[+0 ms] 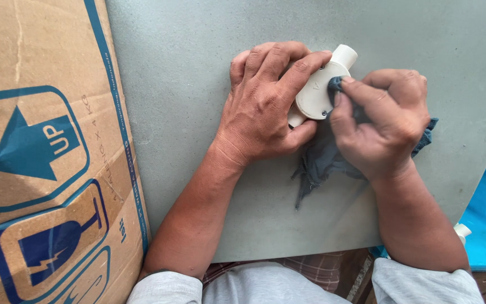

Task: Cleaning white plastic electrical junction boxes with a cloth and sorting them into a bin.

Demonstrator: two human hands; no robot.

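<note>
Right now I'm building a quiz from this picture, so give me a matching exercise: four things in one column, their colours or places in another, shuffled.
Things:
1. plastic fitting
2. rag
3. cardboard box
4. table

Descriptions:
A. grey, flat, under both hands
B. cream, held by the left hand
C. brown with blue symbols, at the left edge
D. dark blue-grey, gripped by the right hand

Pairs: 1-B, 2-D, 3-C, 4-A

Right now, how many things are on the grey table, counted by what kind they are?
White round pipe fitting: 1, held by the left hand
Dark grey-blue cloth: 1, pressed to the fitting by the right hand
Brown cardboard box with blue symbols: 1, along the left edge of the grey table
Total: 3
</note>
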